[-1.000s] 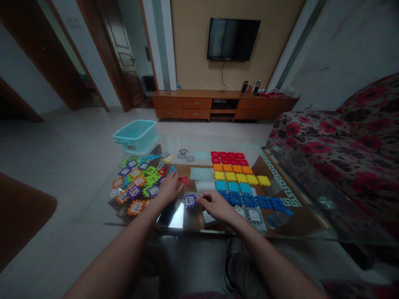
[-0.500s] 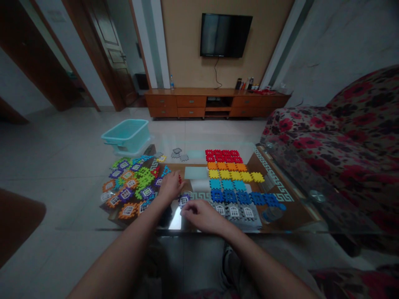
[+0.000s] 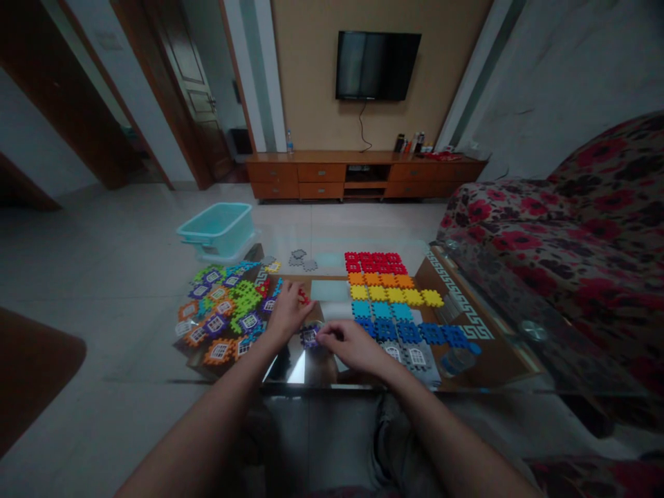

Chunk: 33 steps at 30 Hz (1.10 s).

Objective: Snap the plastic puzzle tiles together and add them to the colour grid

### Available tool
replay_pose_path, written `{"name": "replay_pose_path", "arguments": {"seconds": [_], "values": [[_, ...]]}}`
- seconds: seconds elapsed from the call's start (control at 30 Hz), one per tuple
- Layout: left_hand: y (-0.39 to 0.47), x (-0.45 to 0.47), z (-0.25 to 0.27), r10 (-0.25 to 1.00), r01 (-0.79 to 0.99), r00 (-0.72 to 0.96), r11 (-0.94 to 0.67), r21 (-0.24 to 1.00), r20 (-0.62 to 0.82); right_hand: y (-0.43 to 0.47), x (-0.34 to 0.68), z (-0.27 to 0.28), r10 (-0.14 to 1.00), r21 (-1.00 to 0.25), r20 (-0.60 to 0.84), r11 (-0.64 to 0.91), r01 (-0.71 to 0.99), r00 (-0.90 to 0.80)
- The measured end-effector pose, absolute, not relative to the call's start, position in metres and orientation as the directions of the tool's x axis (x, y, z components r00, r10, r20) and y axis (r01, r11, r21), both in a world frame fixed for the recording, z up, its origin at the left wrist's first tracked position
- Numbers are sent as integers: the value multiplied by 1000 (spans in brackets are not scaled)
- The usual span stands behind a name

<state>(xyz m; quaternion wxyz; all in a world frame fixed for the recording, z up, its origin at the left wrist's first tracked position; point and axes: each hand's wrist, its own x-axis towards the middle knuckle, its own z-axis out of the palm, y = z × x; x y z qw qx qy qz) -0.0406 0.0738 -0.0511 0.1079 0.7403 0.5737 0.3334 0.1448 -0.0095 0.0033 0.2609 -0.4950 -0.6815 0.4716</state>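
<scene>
The right hand has a narrow grip, thumb and forefinger at the right edge of a purple window tile on the glass desk; whether they pinch it, I cannot tell; the left hand is bent over a red piece, its grip partly hidden, so I cannot tell if it holds it; a mixed heap of tiles lies left of the left hand; rows of red, orange, yellow and blue tiles lie to the right
</scene>
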Motion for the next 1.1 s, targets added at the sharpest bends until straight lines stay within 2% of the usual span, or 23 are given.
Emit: {"name": "replay_pose_path", "arguments": {"seconds": [0.13, 0.23, 0.3, 0.43, 0.6, 0.77, 0.9, 1.0, 1.1], "values": [[65, -39, -47, 960, 644, 13, -223, 732, 281, 5, 162, 1, 959, -905, -81, 44, 424, -272], [55, -39, -44, 991, 401, 69, -133, 906, 115, 13, 171, -3, 975, -913, -69, 24, 406, -213], [48, -39, -40, 990, 211, 137, -44, 976, 15, 18, 174, -7, 983, -910, -71, 6, 415, -171], [37, -37, -31, 963, -35, 236, 139, 990, -127, 23, 176, -12, 994, -903, -27, 22, 430, -107], [32, -30, -24, 940, -149, 293, 226, 963, -176, 23, 174, -12, 989, -903, -23, 41, 428, -143], [28, -20, -23, 930, -141, 344, 188, 972, -130, 22, 173, -10, 978, -905, -16, 75, 419, -209], [34, -18, -30, 949, -73, 309, 86, 994, -60, 23, 174, -10, 985, -886, -20, 61, 460, -170], [50, -31, -38, 987, 159, 149, -86, 984, 62, 23, 176, -9, 990, -878, -25, 43, 476, -136], [67, -57, -45, 978, 543, 2, -177, 821, 209, 21, 176, -8, 992, -874, -10, 52, 484, -125]]}}
